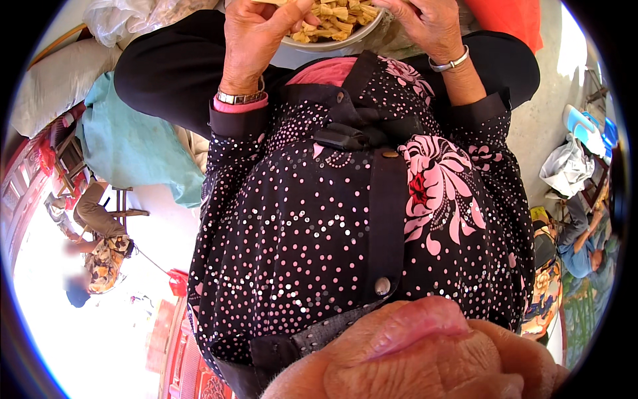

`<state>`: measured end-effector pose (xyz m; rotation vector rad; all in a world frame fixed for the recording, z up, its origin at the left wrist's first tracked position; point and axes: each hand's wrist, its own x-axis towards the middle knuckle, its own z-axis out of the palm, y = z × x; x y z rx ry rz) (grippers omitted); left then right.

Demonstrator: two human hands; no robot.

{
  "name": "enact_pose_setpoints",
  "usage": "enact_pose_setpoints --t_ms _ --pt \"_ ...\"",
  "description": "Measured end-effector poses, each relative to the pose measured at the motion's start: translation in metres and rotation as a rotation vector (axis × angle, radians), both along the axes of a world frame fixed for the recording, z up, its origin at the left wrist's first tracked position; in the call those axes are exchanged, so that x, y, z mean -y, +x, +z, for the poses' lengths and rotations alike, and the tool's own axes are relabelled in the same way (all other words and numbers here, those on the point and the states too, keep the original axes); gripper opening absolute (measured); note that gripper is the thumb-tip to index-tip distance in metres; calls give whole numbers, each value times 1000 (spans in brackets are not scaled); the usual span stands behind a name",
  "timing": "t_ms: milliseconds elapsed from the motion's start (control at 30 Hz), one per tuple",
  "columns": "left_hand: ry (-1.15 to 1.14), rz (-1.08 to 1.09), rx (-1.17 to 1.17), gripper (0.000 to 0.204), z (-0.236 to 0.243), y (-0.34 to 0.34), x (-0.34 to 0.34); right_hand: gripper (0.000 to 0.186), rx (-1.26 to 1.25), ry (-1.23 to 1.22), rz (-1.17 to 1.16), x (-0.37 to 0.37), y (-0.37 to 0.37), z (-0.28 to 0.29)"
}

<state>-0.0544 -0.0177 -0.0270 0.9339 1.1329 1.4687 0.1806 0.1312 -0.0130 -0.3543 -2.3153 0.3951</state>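
Note:
At the top of the view is a metal bowl [316, 44] heaped with yellow, dried, folded strip pieces [335, 18], partly cut off by the frame. My left hand [262, 33] is at the bowl's left, thumb and fingers closed on a pale yellow piece [264, 2]. My right hand [428, 26] is at the bowl's right rim with curled fingers; their tips are partly out of view, and what they hold cannot be made out. Both forearms rise beside my dark dotted blouse [299, 219], over black-trousered legs.
Pale sacks [50, 86] and a teal cloth [126, 133] lie at left, a red object [505, 20] at upper right. A seated person [100, 259] is at lower left, another [585, 246] at far right, near a grey bundle [565, 166] and red carved furniture [176, 339].

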Motion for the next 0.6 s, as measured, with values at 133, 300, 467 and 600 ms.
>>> enact_pose_setpoints --t_ms 133,300,467,600 --pt "13 -173 -53 49 10 -12 -5 18 -5 89 16 -10 4 12" --pt "93 -248 -3 73 37 -39 -15 15 108 141 109 -16 -5 32" --pt "-305 -174 102 61 59 7 -26 15 301 243 184 -3 -13 30" --pt "-219 -309 135 42 42 1 -40 14 214 223 264 -4 -24 29"
